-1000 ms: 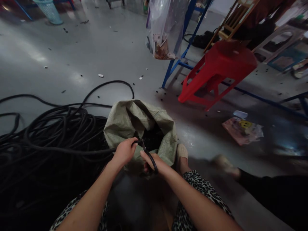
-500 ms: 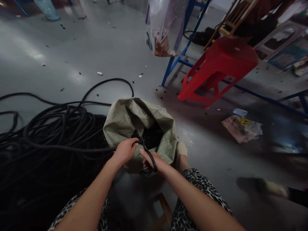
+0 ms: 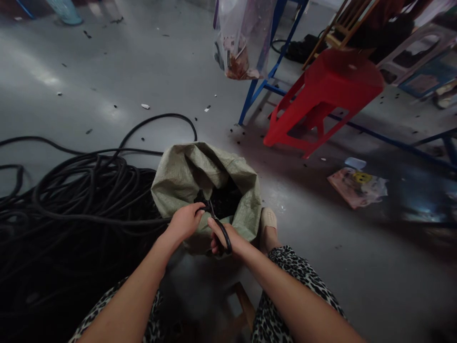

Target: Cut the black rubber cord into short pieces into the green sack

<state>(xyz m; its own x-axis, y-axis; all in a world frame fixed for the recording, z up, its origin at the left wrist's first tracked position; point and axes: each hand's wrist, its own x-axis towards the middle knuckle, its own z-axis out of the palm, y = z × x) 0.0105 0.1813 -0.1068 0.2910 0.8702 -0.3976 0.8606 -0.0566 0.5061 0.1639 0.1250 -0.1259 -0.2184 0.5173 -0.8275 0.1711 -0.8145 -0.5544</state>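
My left hand (image 3: 184,221) is closed around a black rubber cord (image 3: 143,222), whose short end sticks out past the fingers. In my right hand (image 3: 224,236) is a pair of scissors (image 3: 225,234) with black handles, its blades beside the cord end. Whether the blades touch the cord I cannot tell. Both hands are over the near rim of a greenish woven sack (image 3: 243,176) with its mouth open. Dark pieces (image 3: 223,202) lie inside it, too shadowed to make out singly. The cord runs left into a large tangled heap of black cord (image 3: 93,186).
A red plastic stool (image 3: 332,90) stands at the upper right beside a blue metal frame (image 3: 255,97). A clear plastic bag (image 3: 246,43) hangs from the frame. Another plastic bag (image 3: 359,186) lies on the floor at right. Small black bits are scattered about the floor.
The view has shifted slightly. The scissors and both hands keep nearly the same place over the sack. A blurred foot at the lower right has gone out of view.
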